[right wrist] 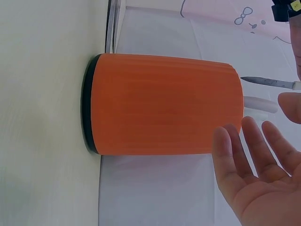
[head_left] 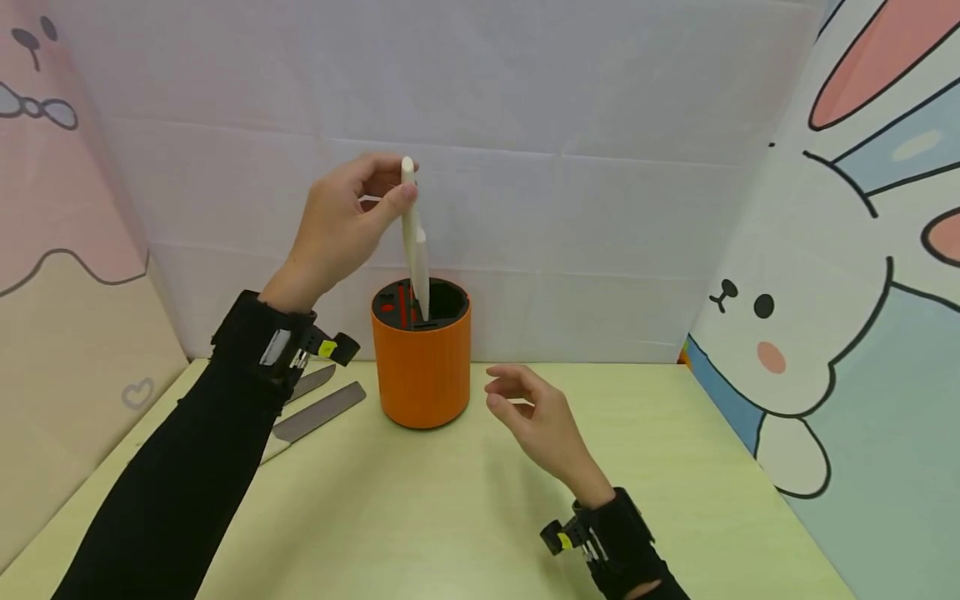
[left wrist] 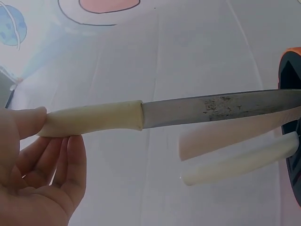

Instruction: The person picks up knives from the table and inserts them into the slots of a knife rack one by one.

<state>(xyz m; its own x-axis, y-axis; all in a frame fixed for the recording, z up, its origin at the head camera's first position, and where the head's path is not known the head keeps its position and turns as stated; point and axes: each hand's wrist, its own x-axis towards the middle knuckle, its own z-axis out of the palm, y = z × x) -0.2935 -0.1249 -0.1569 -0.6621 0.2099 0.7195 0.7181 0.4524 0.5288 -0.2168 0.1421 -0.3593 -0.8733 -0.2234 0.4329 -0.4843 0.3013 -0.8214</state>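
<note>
The left hand [head_left: 345,218] is pinching a knife [left wrist: 155,114] by its handle's end, tip pointing down at the holder [head_left: 422,375] near the tabletop [head_left: 420,508]'s back edge; the right hand [head_left: 542,425], fingers loosely curved, is hovering nearby.

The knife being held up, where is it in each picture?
Head: the held knife is just left of centre, above the orange knife block.
Left wrist: the held knife stretches across the middle to the right edge.
Right wrist: the held knife is at the right, upper half.
Shared landmark: the orange knife block, cut off at right in left wrist.
</note>
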